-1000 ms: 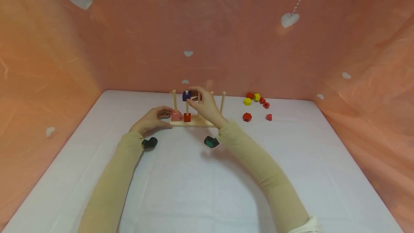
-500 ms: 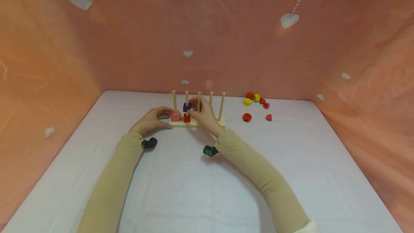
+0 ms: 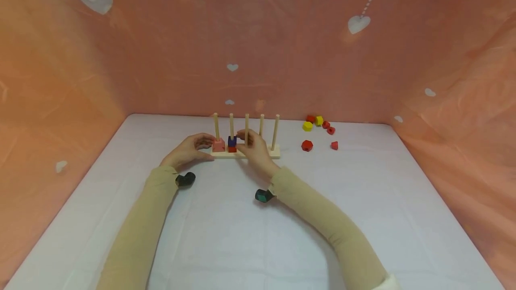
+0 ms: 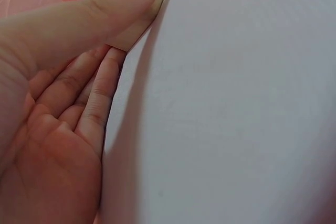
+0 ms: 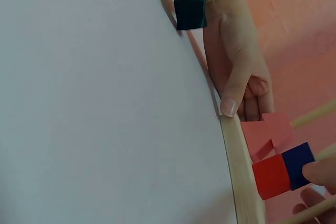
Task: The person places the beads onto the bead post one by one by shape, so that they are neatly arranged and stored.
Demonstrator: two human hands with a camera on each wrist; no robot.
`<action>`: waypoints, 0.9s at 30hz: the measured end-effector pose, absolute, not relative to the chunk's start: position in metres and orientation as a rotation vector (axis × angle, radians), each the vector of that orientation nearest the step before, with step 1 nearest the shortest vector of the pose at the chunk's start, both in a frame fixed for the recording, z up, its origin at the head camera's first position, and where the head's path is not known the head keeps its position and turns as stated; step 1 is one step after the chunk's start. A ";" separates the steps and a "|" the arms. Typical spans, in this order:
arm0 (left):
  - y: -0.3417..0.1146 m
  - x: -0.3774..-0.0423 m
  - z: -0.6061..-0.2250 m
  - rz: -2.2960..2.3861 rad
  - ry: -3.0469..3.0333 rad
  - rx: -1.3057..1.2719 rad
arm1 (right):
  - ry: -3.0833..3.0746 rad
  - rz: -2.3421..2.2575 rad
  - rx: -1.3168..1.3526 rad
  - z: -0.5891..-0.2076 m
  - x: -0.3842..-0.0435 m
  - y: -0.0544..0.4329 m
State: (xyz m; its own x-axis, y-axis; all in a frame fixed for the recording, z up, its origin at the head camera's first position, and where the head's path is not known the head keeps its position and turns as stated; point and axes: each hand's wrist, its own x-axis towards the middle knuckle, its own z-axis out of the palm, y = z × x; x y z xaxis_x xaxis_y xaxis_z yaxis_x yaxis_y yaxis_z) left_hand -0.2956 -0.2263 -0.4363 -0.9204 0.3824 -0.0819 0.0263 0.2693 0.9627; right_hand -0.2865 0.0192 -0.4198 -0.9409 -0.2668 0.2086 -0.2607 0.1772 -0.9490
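Observation:
A wooden peg board (image 3: 262,154) with several upright pegs stands near the back of the table. On its leftmost peg sits a pink stepped block (image 3: 218,146). The second peg carries a red block (image 5: 271,177) at the bottom, with a blue block (image 3: 232,140) resting directly on it. My left hand (image 3: 187,150) grips the board's left end, the thumb (image 4: 100,11) along the front edge and the fingers behind. My right hand (image 3: 256,149) pinches the blue block from the right; its thumb lies on the block in the right wrist view, and the index fingertip is partly hidden.
Right of the board lie loose pieces: yellow blocks (image 3: 307,126), a larger red block (image 3: 307,146), a small red piece (image 3: 334,145) and several other red ones (image 3: 330,130). A pink cloth (image 3: 258,48) hangs behind the white tabletop (image 3: 217,227).
My right hand has moved down with the blue block along the second peg, from its top until it rests on the red block. The left hand has stayed at the board's end.

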 end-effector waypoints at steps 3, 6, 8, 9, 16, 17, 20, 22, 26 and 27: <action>-0.226 -0.295 -0.436 1.692 2.251 0.373 | 2.366 -1.947 -0.596 -0.417 -0.280 0.027; -0.226 -0.295 -0.435 1.688 2.256 0.371 | 2.367 -1.907 -0.632 -0.416 -0.272 0.037; -0.226 -0.295 -0.435 1.687 2.257 0.368 | 2.380 -1.859 -0.649 -0.414 -0.266 0.045; -0.226 -0.295 -0.436 1.684 2.258 0.370 | 2.387 -1.832 -0.656 -0.413 -0.263 0.050; -0.227 -0.296 -0.436 1.684 2.259 0.365 | 2.412 -1.691 -0.669 -0.407 -0.247 0.090; -0.227 -0.296 -0.436 1.685 2.259 0.367 | 2.419 -1.678 -0.666 -0.406 -0.246 0.096; -0.227 -0.295 -0.435 1.681 2.261 0.375 | 2.433 -1.659 -0.636 -0.403 -0.243 0.115; -0.227 -0.294 -0.435 1.679 2.265 0.381 | 2.444 -1.639 -0.612 -0.395 -0.238 0.126; -0.226 -0.294 -0.435 1.685 2.258 0.373 | 2.509 -1.583 -0.550 -0.394 -0.236 0.151; -0.226 -0.294 -0.436 1.687 2.257 0.369 | 2.527 -1.573 -0.542 -0.394 -0.237 0.156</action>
